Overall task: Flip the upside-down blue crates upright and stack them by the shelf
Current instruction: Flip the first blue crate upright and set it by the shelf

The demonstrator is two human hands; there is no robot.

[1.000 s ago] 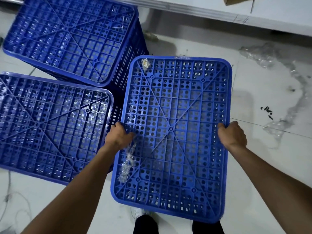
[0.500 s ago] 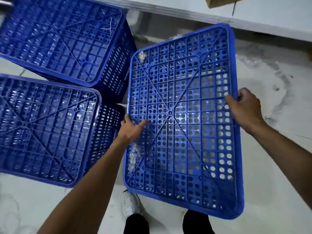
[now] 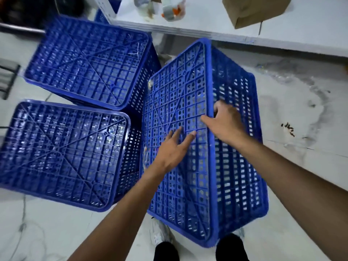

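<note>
A blue perforated crate (image 3: 231, 162) is tipped up on its side in front of me, its latticed base facing left and one long wall facing up. My right hand (image 3: 225, 121) grips the raised edge where base and wall meet. My left hand (image 3: 174, 147) lies flat on the base with fingers spread. Two more blue crates stand upside down on the floor: one at far left (image 3: 62, 153) and one behind it (image 3: 88, 63).
A white shelf board (image 3: 216, 25) runs across the top, bearing a cardboard box (image 3: 254, 10) and tape rolls (image 3: 171, 10). Clear plastic film (image 3: 301, 81) lies crumpled on the pale floor to the right. My shoes (image 3: 160, 232) are below the tipped crate.
The crate has rotated further, from base-up to standing on its side. My right hand rose with its right edge; my left hand slid onto the base, fingers spread.
</note>
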